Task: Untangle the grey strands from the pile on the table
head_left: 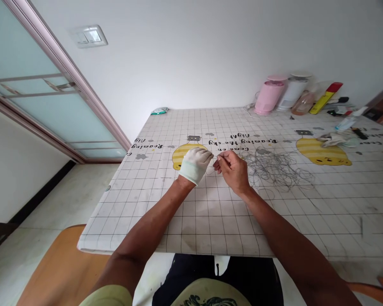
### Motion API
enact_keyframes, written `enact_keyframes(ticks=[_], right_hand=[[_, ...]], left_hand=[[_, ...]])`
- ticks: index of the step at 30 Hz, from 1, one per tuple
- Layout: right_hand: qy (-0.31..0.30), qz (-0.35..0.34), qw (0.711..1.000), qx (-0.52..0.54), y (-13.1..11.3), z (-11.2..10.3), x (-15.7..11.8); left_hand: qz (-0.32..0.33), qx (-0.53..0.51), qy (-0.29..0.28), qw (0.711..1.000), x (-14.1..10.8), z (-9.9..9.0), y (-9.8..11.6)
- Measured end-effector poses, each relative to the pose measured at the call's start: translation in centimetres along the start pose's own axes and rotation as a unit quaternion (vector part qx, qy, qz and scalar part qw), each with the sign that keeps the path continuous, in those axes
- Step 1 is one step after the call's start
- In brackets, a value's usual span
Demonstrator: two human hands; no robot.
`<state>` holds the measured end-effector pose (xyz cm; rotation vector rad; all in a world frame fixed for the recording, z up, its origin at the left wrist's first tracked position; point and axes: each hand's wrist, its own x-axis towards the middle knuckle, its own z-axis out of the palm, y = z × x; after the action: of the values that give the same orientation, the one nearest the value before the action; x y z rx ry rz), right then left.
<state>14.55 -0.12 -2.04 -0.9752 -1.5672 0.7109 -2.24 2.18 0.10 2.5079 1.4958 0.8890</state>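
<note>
My left hand (196, 165), in a white glove with a pale green cuff, is closed over the middle of the table, its fingertips pinched together. Close beside it on the right, my bare right hand (232, 170) is also closed, thumb against the index finger. The two sets of fingertips almost meet. What either hand pinches is too small to make out. A loose tangle of thin dark wire or thread (277, 170) lies on the cloth just right of my right hand.
The checked tablecloth (140, 221) has yellow cartoon prints. Along the wall stand a pink cylinder (270, 95), a white cylinder (293, 91), a bottle (304, 102) and a yellow-red box (325, 98). A spray bottle (351, 119) and crumpled gloves (338, 138) lie at the right.
</note>
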Motion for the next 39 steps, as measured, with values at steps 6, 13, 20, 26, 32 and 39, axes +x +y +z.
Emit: enact_keyframes(ticks=[6,13,20,26,32,39], right_hand=[[0.077,0.020,0.996,0.028,0.7,-0.3,0.7],[0.154,0.029,0.983,0.096,1.1,-1.5,1.9],[0.141,0.027,0.985,0.098,1.3,-1.0,1.7],[0.162,0.041,0.983,0.071,1.4,-1.0,1.7],[0.155,0.054,0.985,0.055,1.8,-1.4,1.9],[0.139,0.025,0.990,0.021,1.9,-1.8,1.9]], left_hand=[[-0.102,-0.038,0.112,0.988,0.6,-0.7,0.4],[-0.335,-0.194,-0.008,0.922,-0.2,0.3,3.3],[-0.358,-0.478,-0.011,0.802,-0.4,3.0,3.8],[-0.353,-0.557,-0.045,0.750,-0.9,4.3,4.4],[-0.365,-0.610,-0.049,0.702,-1.0,4.0,4.8],[-0.369,-0.618,-0.035,0.693,-0.7,3.0,4.6]])
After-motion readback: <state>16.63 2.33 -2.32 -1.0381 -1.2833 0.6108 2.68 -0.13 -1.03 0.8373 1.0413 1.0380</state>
